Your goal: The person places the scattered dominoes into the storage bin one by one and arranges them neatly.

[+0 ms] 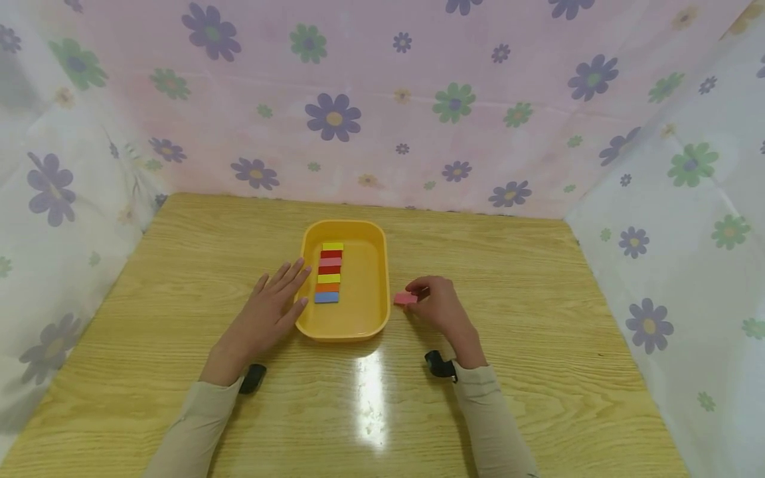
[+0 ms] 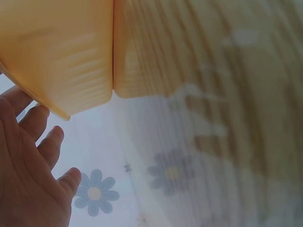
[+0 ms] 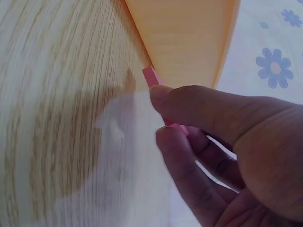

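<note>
A yellow tray (image 1: 364, 328) lies on the table, holding a column of several flat coloured blocks along its left side. From far to near they run yellow (image 1: 333, 246), red, pink (image 1: 330, 262), red, yellow, orange, then blue (image 1: 326, 297). My left hand (image 1: 263, 322) rests at the tray's left edge, fingers extended; in the left wrist view its fingertips (image 2: 40, 113) touch the rim. Just right of the tray, my right hand (image 1: 439, 305) pinches a pink block (image 1: 404, 299) between thumb and fingers, low over the table. The right wrist view shows this pink block (image 3: 150, 75) tilted, partly covered by the thumb.
The wood-grain table (image 1: 538, 299) extends around the tray. A flower-patterned cloth (image 1: 382, 133) stands behind it, with similar cloth on the left and right sides. Black wrist cameras (image 1: 440, 364) sit at the sleeve cuffs.
</note>
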A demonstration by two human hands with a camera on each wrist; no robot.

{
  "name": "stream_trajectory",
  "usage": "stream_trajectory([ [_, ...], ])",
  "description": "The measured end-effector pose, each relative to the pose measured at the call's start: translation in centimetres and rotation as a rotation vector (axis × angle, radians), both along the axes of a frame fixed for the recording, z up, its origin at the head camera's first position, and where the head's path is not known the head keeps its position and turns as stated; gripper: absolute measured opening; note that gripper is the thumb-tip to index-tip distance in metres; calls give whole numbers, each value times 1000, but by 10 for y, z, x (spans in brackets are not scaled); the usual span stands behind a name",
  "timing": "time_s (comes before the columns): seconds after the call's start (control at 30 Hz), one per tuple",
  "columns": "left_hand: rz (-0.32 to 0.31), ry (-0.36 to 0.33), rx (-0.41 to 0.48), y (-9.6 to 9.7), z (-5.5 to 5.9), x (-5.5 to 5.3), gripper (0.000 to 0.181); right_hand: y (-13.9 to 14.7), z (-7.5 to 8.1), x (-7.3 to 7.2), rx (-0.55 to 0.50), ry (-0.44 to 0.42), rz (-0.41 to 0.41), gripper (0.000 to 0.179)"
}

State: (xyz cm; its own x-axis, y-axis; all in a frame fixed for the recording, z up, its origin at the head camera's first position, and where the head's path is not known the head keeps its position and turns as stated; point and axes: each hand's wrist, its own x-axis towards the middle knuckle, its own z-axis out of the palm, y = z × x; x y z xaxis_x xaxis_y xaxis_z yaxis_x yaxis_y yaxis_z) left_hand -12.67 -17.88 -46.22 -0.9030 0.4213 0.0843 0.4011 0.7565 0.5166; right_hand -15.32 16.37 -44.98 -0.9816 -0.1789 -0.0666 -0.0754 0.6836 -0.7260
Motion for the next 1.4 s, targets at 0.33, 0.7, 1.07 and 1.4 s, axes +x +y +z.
stream_trajectory([
  [0.33,-4,5,-1,0,-2,-1,62,11,-6,0,-170,46,23,28],
  [0.7,-1,-2,6,-1,-3,-2,62,15,-20,1,-347,117,-24,28],
  [1.07,-2,-2,-2,-1,-2,-2,62,13,-10,7,-374,171,-44,31],
  [1.4,-7,4,5,-1,-3,-2,62,12,4,13,-442,156,-54,31],
])
